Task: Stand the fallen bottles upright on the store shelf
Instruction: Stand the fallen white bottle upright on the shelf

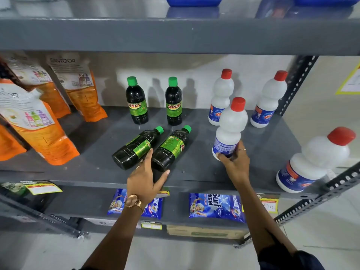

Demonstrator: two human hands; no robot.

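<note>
- Shelf (194,172): 2 dark bottles stand at the back, 2 white bottles stand back right, a 4th white bottle (311,162) leans at the far right front edge.
- 2 dark bottles lie on their sides mid-shelf, caps pointing back-right: fallen bottle A (136,148) on the left, fallen bottle B (170,149) just beside it on the right.
- Right hand (233,164): grip closed around the base of a white bottle (229,129). The bottle is near upright, tilted slightly; I cannot tell whether its base rests on the shelf.
- Left hand (146,178): fingers spread over the base end of B, thumb at its right side, index reaching between A and B. It looks like contact without a closed grip.
- Step in hand, as judged: seating the white bottle upright while the left hand reaches for B.
- Next move calls for: set the white base flat and let go; close the left grip round B's body and pivot it up on its base, clear of A so it does not roll.
- Left to do: A, B, likely the leaning white bottle.
- Orange pouches (46,137) at left are not involved.
</note>
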